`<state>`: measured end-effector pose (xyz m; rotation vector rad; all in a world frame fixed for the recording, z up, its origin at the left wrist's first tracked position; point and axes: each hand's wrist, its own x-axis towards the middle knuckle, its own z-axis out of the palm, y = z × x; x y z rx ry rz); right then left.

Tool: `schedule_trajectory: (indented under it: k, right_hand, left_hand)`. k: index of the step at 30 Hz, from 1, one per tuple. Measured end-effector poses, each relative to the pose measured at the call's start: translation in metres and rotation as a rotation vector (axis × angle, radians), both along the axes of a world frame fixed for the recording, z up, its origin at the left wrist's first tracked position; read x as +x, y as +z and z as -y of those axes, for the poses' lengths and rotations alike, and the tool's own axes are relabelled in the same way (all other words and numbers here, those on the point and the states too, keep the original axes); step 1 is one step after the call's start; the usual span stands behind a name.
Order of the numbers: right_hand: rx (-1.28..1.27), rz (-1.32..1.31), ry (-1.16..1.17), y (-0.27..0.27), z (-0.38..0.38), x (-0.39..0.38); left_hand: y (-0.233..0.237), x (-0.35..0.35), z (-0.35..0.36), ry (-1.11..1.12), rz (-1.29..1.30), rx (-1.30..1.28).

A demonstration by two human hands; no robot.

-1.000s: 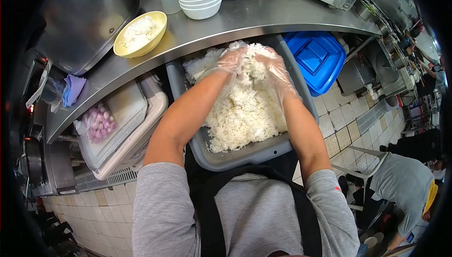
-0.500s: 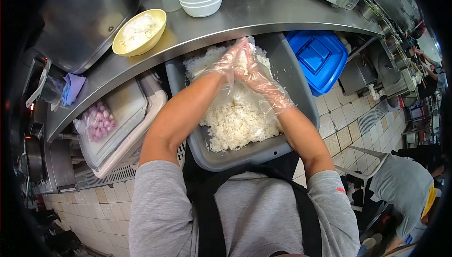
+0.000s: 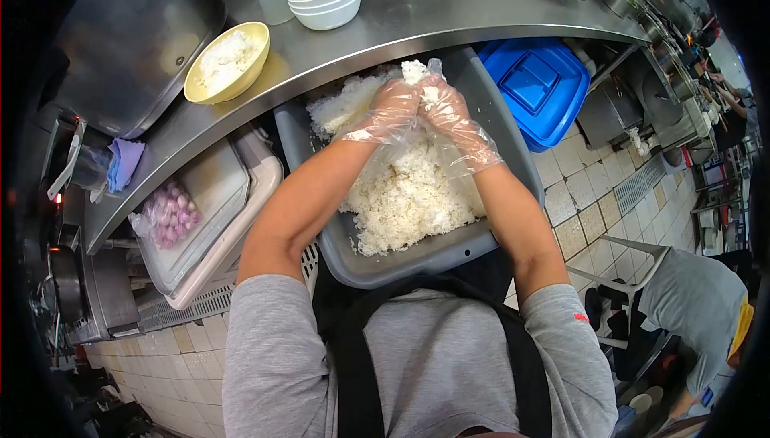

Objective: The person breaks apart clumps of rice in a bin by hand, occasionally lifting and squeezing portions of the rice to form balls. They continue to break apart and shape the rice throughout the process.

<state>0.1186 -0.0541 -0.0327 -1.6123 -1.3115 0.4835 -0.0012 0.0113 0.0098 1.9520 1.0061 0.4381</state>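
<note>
A commercial kitchen, this: steel counter (image 3: 441,9) across the top, big metal pot (image 3: 132,53) upper left, floor grate (image 3: 640,184) right!

1 head view (wide), looking down

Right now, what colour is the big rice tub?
The tub is grey; the head view shows it.

Spread apart a second ago on either side of loose rice (image 3: 413,209), the left hand (image 3: 396,104) and right hand (image 3: 443,107) now meet, fingers curled about a white clump of rice (image 3: 415,71) that shows at their far side. Half a second earlier, the hands reached forward with straighter fingers, pressed together. The right hand has come inward, baring more grey tray (image 3: 499,117) to its right.
</note>
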Motion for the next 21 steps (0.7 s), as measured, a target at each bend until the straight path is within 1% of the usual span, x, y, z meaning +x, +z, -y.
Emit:
schedule_trajectory:
  k: [2,4,5,7,8,10,11,12,14,15,18,19,20,21]
  right_hand:
    - [0.034,0.077,-0.038,0.001,-0.001,0.002]
    - [0.070,0.039,0.000,-0.002,-0.005,0.007]
    - [0.088,0.021,0.018,-0.005,-0.007,0.010]
    - [0.014,0.017,-0.019,-0.022,-0.019,0.020]
    - [-0.023,0.016,-0.036,-0.032,-0.025,0.026]
    - [0.045,-0.265,0.030,-0.041,-0.027,0.036]
    - [0.078,-0.404,0.065,-0.046,-0.027,0.040]
    - [0.045,-0.490,0.087,-0.038,-0.020,0.039]
    - [-0.028,-0.660,0.135,0.005,0.007,0.027]
    - [-0.077,-0.529,0.088,0.030,0.017,0.018]
    - [-0.196,-0.414,-0.045,0.010,0.002,0.027]
    - [-0.114,-0.310,-0.041,-0.007,-0.007,0.037]
    - [-0.032,-0.202,-0.046,-0.023,-0.015,0.047]
    - [0.014,-0.220,-0.053,-0.027,-0.015,0.049]
  left_hand:
    - [-0.004,-0.001,-0.004,0.009,-0.084,0.149]
    - [-0.016,-0.002,-0.012,-0.032,-0.049,0.453]
    - [-0.036,-0.003,-0.023,-0.077,0.031,0.681]
    - [-0.009,0.000,-0.009,0.130,0.018,0.350]
    - [-0.015,0.002,-0.015,0.132,0.040,0.270]
    - [-0.014,-0.001,-0.022,0.135,0.080,0.111]
    - [-0.015,-0.006,-0.026,0.046,0.018,-0.001]
    - [-0.019,-0.005,-0.029,0.056,0.058,-0.116]
    - [-0.031,-0.002,-0.039,0.084,0.142,-0.351]
    - [-0.025,-0.005,-0.037,0.033,0.264,-0.494]
    - [-0.013,-0.009,-0.023,-0.027,0.352,-0.393]
    - [-0.029,-0.005,-0.032,-0.037,0.368,-0.322]
    - [-0.026,-0.006,-0.030,-0.035,0.307,-0.332]
    - [-0.016,-0.006,-0.028,-0.034,0.246,-0.340]
